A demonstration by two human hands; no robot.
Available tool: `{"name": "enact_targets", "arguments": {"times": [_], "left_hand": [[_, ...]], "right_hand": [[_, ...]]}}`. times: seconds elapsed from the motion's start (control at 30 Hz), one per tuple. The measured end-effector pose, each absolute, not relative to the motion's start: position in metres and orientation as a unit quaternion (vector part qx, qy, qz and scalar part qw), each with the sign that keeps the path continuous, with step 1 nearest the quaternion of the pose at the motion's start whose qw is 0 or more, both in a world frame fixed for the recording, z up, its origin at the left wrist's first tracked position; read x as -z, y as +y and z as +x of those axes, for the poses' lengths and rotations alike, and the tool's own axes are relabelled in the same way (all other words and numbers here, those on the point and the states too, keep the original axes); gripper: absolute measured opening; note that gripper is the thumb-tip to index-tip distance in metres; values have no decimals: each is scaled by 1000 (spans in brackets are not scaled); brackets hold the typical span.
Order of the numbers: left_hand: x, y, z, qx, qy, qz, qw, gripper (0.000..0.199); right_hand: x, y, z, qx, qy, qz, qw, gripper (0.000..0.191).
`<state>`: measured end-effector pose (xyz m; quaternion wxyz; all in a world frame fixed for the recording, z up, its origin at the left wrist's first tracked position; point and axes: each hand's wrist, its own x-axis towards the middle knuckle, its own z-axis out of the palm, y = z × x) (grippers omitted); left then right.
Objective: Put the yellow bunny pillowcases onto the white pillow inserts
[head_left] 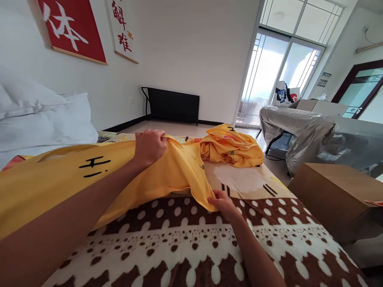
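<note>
A yellow printed bed cover [161,175] stretches across the bed from the left edge, with black "Hi" lettering on it. My left hand [150,146] is closed on its upper part, lifting a fold. Lower and to the right, my right hand [225,204] pinches the cover's near corner between thumb and fingers. The far right portion lies bunched in a heap [236,147]. Under it shows a brown and cream patterned blanket [179,239]. The cover hides whether my left fingertips grip anything else.
White pillows [44,115] are stacked at the left by the wall. A cardboard box [338,195] stands close to the bed's right side. Behind it is furniture wrapped in silvery plastic [299,127]. A black folded panel [173,104] leans at the far wall, near glass sliding doors [269,79].
</note>
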<state>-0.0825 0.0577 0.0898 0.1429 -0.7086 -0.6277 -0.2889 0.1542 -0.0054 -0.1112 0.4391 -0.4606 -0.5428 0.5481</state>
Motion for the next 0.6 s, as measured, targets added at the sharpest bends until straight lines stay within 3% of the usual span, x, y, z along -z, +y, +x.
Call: {"name": "enact_targets", "arguments": {"times": [0.13, 0.33, 0.47, 0.6], "left_hand": [[-116, 55, -59, 348, -574, -725, 157, 22], [-149, 27, -44, 397, -493, -757, 163, 20], [-166, 12, -63, 418, -525, -727, 145, 19], [-150, 4, -114, 375, -567, -722, 131, 26]], "right_hand": [[99, -29, 115, -482, -618, -469, 407, 6], [62, -64, 51, -224, -818, -458, 267, 12], [38, -66, 1, -203, -864, -392, 242, 10], [42, -73, -48, -262, -841, -381, 279, 11]]}}
